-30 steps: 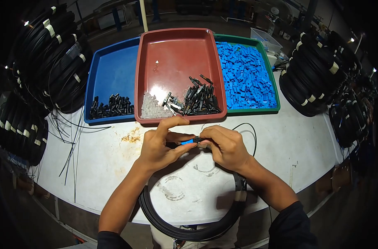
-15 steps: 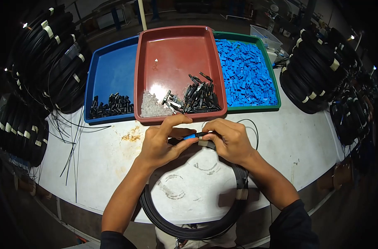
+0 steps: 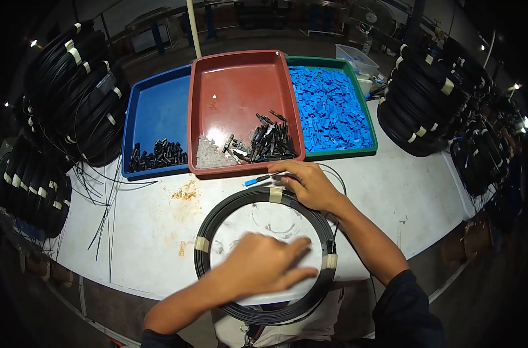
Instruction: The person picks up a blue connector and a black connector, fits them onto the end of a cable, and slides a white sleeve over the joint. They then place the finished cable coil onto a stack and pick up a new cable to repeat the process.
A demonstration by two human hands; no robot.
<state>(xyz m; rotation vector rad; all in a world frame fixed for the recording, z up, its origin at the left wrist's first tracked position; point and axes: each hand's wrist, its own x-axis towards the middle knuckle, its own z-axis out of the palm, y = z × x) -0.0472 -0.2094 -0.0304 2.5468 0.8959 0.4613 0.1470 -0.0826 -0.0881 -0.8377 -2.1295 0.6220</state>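
Observation:
A black cable coil (image 3: 217, 217) bound with pale tape lies on the white table (image 3: 403, 197) in front of me. My left hand (image 3: 264, 264) rests flat, fingers spread, over the coil's middle and near edge. My right hand (image 3: 307, 182) sits on the coil's far rim, fingers pinched on the thin cable end. That end carries a blue-tipped connector (image 3: 253, 181) lying on the table just left of the fingers.
Behind the coil stand a blue tray (image 3: 154, 110) with black parts, a red tray (image 3: 235, 87) with clear and black pieces, and a green tray (image 3: 371, 139) full of blue housings. Stacked black coils (image 3: 72, 87) flank both sides (image 3: 426, 104). Loose black wires (image 3: 101, 203) trail at left.
My left hand let go of the connector and dropped down onto the coil's middle. The right hand stayed on the cable end, and the blue connector now lies on the table.

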